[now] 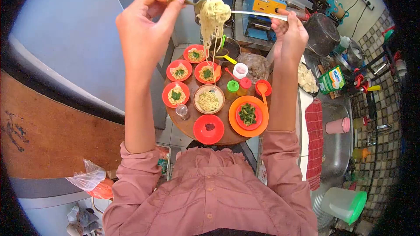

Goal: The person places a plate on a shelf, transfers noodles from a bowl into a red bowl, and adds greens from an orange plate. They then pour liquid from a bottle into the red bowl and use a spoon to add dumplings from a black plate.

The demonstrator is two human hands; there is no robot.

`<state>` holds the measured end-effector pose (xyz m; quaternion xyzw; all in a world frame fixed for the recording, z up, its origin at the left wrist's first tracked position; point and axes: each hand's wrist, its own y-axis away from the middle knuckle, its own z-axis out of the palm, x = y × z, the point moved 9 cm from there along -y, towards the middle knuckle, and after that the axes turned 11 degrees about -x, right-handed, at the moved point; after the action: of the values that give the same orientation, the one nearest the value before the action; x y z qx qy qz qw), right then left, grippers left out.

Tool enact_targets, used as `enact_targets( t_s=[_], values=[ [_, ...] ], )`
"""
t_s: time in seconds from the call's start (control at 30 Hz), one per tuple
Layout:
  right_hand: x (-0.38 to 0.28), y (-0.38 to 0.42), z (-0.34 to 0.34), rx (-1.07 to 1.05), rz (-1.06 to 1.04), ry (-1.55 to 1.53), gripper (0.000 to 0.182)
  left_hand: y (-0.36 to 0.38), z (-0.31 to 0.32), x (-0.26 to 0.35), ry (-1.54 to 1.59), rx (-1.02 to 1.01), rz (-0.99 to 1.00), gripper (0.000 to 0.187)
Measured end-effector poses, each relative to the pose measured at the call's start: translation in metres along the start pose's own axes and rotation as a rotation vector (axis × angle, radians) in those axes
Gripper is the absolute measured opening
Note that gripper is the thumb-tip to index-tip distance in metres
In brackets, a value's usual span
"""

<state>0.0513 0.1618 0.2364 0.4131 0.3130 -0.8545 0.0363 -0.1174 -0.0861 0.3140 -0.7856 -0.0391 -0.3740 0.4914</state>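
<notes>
My left hand (153, 22), raised high, pinches a brownish metal spoon (199, 6) by its handle. Its head presses against a clump of noodles (216, 12). From the other side my right hand (288, 32) grips a slim, light-coloured utensil (251, 13); its tip is hidden in the clump. Long strands hang from the noodles toward the table. Below them a patterned bowl (196, 105) holds more noodles. An empty red bowl (208, 136), its inside stained dark, stands nearest my body. At its left are several red bowls (164, 94) of noodles topped with greens.
An orange plate (234, 126) carries a red dish of chopped greens. Close by are green-lidded (232, 86) and red-lidded (246, 83) jars, a white cup (240, 71) and a glass (182, 112). A dark pan (232, 49) sits behind. The sink (339, 142) lies right.
</notes>
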Motion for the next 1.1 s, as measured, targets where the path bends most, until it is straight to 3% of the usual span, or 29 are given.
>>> enact_targets(
  t_s=[0.17,0.6,1.1],
  values=[
    [-0.019,-0.002,0.009,-0.009,-0.018,-0.015,0.027,-0.003,-0.007,0.022,0.055,0.037,0.087,0.01],
    [-0.042,0.028,0.003,-0.064,0.051,0.001,0.026,0.028,-0.019,0.053,0.124,0.025,0.083,0.004],
    [-0.021,0.115,-0.024,-0.087,0.291,0.116,0.03,0.121,-0.014,0.04,-0.012,-0.014,-0.276,0.011]
  ],
)
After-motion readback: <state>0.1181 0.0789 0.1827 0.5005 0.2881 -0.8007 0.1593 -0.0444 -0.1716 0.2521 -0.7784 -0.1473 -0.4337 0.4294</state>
